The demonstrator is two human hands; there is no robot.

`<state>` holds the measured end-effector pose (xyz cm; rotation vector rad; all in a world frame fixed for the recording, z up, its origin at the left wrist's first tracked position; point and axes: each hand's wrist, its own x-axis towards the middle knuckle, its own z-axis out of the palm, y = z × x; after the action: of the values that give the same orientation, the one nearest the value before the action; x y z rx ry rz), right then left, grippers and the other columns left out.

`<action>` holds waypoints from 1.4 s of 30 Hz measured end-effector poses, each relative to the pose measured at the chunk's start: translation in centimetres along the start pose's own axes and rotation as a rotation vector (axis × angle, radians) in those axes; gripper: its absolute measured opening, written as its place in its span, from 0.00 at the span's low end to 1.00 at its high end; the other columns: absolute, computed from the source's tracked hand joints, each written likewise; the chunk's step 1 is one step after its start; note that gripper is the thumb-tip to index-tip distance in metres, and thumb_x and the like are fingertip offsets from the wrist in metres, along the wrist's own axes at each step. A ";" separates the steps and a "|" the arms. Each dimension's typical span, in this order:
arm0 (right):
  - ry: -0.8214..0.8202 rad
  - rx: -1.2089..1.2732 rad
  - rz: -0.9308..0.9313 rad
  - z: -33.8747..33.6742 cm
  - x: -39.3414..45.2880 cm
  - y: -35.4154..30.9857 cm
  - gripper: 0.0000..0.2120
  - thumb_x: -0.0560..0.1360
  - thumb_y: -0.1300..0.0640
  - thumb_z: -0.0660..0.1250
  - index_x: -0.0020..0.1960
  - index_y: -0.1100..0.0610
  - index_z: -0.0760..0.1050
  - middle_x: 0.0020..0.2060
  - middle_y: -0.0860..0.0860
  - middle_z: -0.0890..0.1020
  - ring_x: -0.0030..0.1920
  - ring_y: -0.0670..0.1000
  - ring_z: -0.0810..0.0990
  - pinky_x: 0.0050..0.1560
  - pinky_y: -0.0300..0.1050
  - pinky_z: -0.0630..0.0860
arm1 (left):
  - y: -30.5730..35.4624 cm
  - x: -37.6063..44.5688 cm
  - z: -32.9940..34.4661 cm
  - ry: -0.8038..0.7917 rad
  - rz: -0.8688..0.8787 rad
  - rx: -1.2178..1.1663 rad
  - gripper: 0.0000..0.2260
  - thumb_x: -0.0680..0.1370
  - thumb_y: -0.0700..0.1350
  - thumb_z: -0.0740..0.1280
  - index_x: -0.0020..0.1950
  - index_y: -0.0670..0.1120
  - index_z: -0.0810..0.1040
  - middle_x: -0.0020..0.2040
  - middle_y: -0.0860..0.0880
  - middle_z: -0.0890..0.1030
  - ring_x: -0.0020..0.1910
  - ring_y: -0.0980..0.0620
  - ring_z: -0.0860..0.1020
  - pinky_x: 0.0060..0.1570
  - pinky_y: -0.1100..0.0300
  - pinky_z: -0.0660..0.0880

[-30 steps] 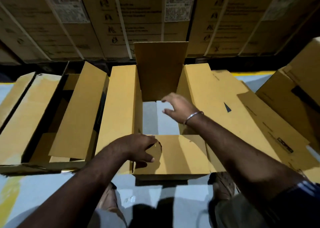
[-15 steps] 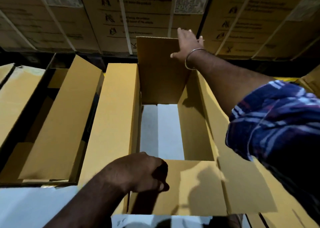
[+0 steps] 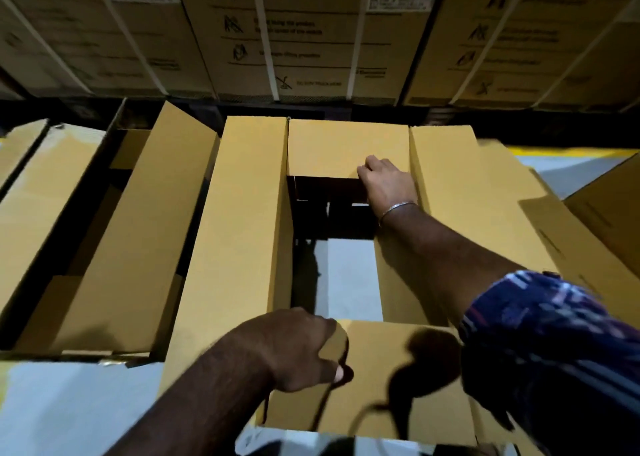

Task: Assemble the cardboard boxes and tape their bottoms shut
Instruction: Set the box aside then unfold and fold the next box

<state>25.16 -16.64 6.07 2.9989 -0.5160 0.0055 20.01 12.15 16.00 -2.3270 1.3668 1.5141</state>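
Now the far flap [image 3: 346, 147] of the open box [image 3: 242, 220] lies folded down over the opening at 12 o'clock; half a second ago it stood upright with the right hand only reaching its top edge. The right hand [image 3: 388, 181] rests on that flap's near edge, fingers [image 3: 367, 169] curled over the lip and holding it down. The left hand [image 3: 301, 348], at 6 o'clock, grips the near flap [image 3: 398, 376], fingers wrapped round its left corner and thumb on top, as it did a moment back.

The box sits on the pale floor [image 3: 349, 275], which shows through the gap between the two short flaps. The long side flaps at 9 and 3 o'clock are spread outward. Another opened box [image 3: 114, 233] lies just beside it at 9 o'clock, and strapped cartons [image 3: 304, 32] stand stacked beyond.

With both short flaps in, the long ones likely fold over next, then tape. No tape is in view.
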 end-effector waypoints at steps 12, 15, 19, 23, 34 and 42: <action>-0.089 0.027 0.050 -0.4 0.8 -1.8 0.19 0.76 0.57 0.65 0.65 0.61 0.76 0.62 0.56 0.75 0.57 0.60 0.77 0.59 0.54 0.75 | -0.3 -0.1 0.4 0.023 0.027 0.019 0.32 0.83 0.63 0.63 0.83 0.51 0.60 0.80 0.45 0.68 0.79 0.45 0.64 0.72 0.54 0.67; -0.188 0.128 0.078 -1.6 0.4 -2.0 0.25 0.76 0.56 0.64 0.72 0.59 0.72 0.72 0.54 0.70 0.67 0.59 0.73 0.69 0.54 0.70 | 0.0 -0.3 0.1 0.036 0.022 0.015 0.26 0.82 0.61 0.65 0.77 0.51 0.68 0.72 0.45 0.76 0.72 0.46 0.72 0.61 0.56 0.71; -0.187 0.244 0.060 -4.7 -1.2 -0.1 0.31 0.77 0.56 0.64 0.79 0.55 0.64 0.80 0.53 0.63 0.76 0.57 0.65 0.77 0.54 0.62 | 0.1 -0.3 0.2 0.044 0.011 0.029 0.30 0.81 0.62 0.66 0.80 0.52 0.66 0.74 0.46 0.75 0.72 0.46 0.73 0.63 0.56 0.72; -0.028 0.446 0.142 -8.3 -5.8 3.1 0.29 0.80 0.55 0.65 0.80 0.52 0.64 0.79 0.51 0.66 0.77 0.53 0.64 0.78 0.50 0.61 | 0.5 -0.5 0.8 0.035 0.015 0.093 0.31 0.83 0.61 0.64 0.83 0.52 0.61 0.80 0.47 0.67 0.77 0.45 0.67 0.64 0.56 0.68; -0.478 1.041 1.013 -9.8 -26.2 13.2 0.26 0.74 0.38 0.74 0.57 0.60 0.79 0.52 0.59 0.84 0.53 0.61 0.82 0.54 0.56 0.81 | 2.0 -0.8 2.4 0.111 0.008 0.140 0.25 0.81 0.60 0.67 0.75 0.49 0.71 0.71 0.45 0.76 0.64 0.44 0.77 0.61 0.51 0.75; -0.272 0.517 0.744 -13.7 -24.5 7.6 0.24 0.71 0.48 0.78 0.56 0.53 0.66 0.47 0.53 0.77 0.46 0.57 0.77 0.43 0.48 0.74 | 3.4 -0.1 3.2 0.115 -0.038 0.244 0.17 0.80 0.60 0.67 0.59 0.49 0.75 0.55 0.48 0.78 0.53 0.46 0.77 0.53 0.49 0.77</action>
<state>-0.31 -14.25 19.90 3.0537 -1.8784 -0.2480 15.40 11.60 15.77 -2.3030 1.4320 1.1458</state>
